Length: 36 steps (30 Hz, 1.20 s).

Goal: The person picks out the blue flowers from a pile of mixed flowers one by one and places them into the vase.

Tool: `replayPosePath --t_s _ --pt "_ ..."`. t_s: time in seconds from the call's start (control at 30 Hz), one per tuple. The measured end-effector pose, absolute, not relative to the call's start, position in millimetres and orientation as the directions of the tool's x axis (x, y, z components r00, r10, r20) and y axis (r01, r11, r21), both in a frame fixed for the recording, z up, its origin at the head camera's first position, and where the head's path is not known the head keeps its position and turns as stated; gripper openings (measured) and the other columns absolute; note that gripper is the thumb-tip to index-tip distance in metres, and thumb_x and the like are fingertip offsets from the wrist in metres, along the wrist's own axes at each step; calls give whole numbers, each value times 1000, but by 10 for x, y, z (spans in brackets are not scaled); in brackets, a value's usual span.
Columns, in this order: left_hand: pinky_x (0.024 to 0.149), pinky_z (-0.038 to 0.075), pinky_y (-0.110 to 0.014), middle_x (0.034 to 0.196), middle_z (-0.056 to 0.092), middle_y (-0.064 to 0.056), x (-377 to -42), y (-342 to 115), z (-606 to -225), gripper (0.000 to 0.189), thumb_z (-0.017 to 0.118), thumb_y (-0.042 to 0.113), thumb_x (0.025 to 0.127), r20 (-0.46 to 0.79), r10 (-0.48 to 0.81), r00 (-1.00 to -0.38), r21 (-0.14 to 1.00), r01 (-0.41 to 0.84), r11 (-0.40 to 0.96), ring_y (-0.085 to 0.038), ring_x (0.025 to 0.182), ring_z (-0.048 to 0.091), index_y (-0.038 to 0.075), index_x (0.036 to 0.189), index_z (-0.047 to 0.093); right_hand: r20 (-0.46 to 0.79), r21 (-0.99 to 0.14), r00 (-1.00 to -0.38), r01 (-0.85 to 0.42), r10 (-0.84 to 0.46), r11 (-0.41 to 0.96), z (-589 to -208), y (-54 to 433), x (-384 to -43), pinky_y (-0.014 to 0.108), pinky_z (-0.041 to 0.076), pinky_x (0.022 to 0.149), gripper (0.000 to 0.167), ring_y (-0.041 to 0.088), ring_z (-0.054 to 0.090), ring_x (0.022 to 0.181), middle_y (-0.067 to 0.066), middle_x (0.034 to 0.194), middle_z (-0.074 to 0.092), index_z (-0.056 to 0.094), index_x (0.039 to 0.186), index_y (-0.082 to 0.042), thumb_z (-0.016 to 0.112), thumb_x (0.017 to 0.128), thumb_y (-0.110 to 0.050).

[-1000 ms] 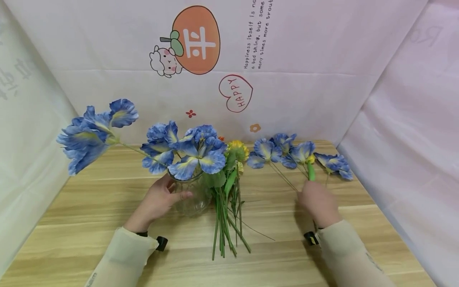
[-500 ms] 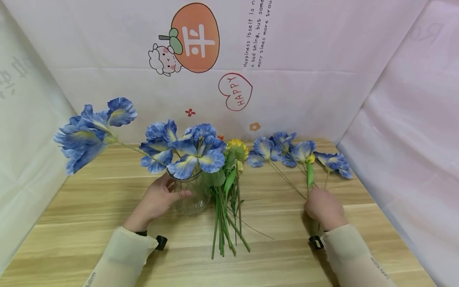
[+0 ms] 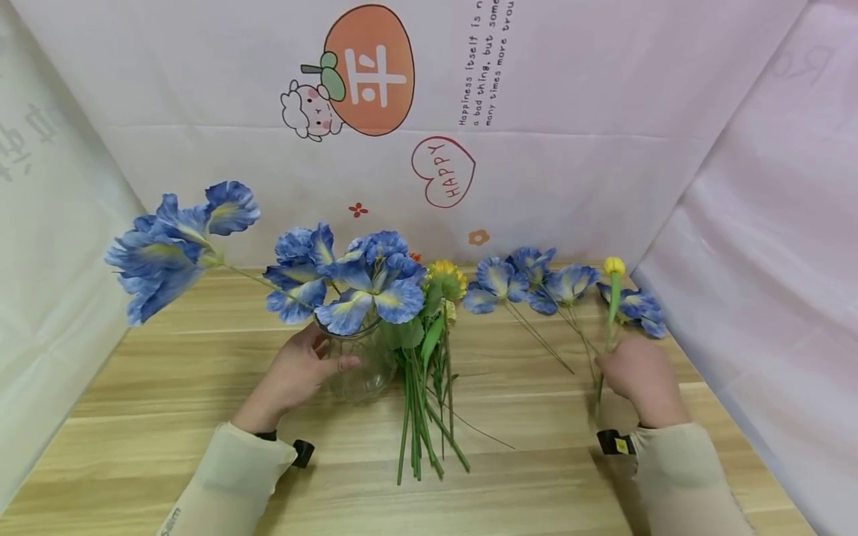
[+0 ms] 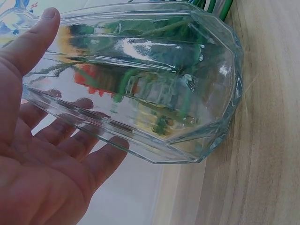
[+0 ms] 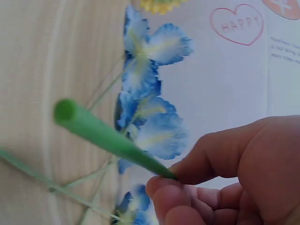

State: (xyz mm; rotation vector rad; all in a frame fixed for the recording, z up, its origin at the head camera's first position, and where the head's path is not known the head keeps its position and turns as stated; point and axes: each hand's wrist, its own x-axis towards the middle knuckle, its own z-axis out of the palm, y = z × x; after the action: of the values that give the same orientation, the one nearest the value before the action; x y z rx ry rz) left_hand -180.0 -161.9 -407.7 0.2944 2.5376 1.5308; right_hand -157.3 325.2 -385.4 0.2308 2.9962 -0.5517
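In the head view my left hand (image 3: 304,372) holds a clear glass vase (image 3: 365,368), and blue irises (image 3: 372,290) stand in its mouth. One long blue iris (image 3: 167,257) leans far out to the left. The left wrist view shows the thumb on one side of the faceted glass vase (image 4: 154,56) and the fingers along the other. On the right, my right hand (image 3: 640,376) pinches the thick green stem of a yellow flower (image 3: 614,266), its head pointing up. In the right wrist view, the cut end of the green stem (image 5: 112,140) points towards the camera.
Right of the vase lies a bunch of green stems (image 3: 418,417) with a yellow bloom (image 3: 445,279). Several loose blue flowers (image 3: 499,283) lie along the back, one more blue flower (image 3: 640,309) behind my right hand. White printed cloth (image 3: 570,149) walls the wooden table (image 3: 523,476).
My right hand has moved right, lifting the yellow flower away from the loose blue flowers, and its stem has tilted. The left hand and vase have stayed in place.
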Motion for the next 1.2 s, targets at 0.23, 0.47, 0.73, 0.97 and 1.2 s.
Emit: replayPosePath --t_s 0.23,0.47,0.73,0.97,1.2 --pt "108 34 -53 158 26 -22 -1813 -1619 -4089 99 78 44 86 -33 253 -967 890 87 448 -42 138 35 4 158 21 -3 -388 -992 118 127 914 -3807 3105 -1566 34 38 45 34 21 47 50 3 60 53 58 69 -9 48 99 -21" --pt "109 34 -52 156 28 -23 -1812 -1612 -4077 101 78 45 86 -38 251 -967 885 85 458 -42 138 36 4 158 19 10 -603 -997 56 78 795 -3832 2742 -1616 36 47 53 27 21 61 60 1 70 66 70 94 -5 51 102 -22" --pt "110 33 -52 156 29 -22 -1794 -1607 -4073 98 77 44 87 -32 253 -967 888 89 451 -41 138 35 4 157 22 -66 -740 -997 27 -33 672 -3856 2212 -1636 37 54 56 20 27 67 68 6 74 67 69 100 -2 56 102 -16" --pt "109 33 -53 156 31 -21 -1794 -1597 -4075 98 78 47 85 -19 254 -967 888 101 448 -41 138 36 5 157 26 -84 -730 -990 -15 -111 683 -3876 1784 -1623 34 46 48 18 24 62 59 3 68 64 70 90 -6 58 101 -14" --pt "109 34 -53 155 33 -23 -1795 -1607 -4085 103 77 52 83 -20 252 -968 884 100 457 -42 137 38 3 157 25 -87 -726 -973 -83 -212 683 -3965 1547 -1657 32 46 47 19 19 59 53 2 64 62 70 87 -5 59 101 -12"
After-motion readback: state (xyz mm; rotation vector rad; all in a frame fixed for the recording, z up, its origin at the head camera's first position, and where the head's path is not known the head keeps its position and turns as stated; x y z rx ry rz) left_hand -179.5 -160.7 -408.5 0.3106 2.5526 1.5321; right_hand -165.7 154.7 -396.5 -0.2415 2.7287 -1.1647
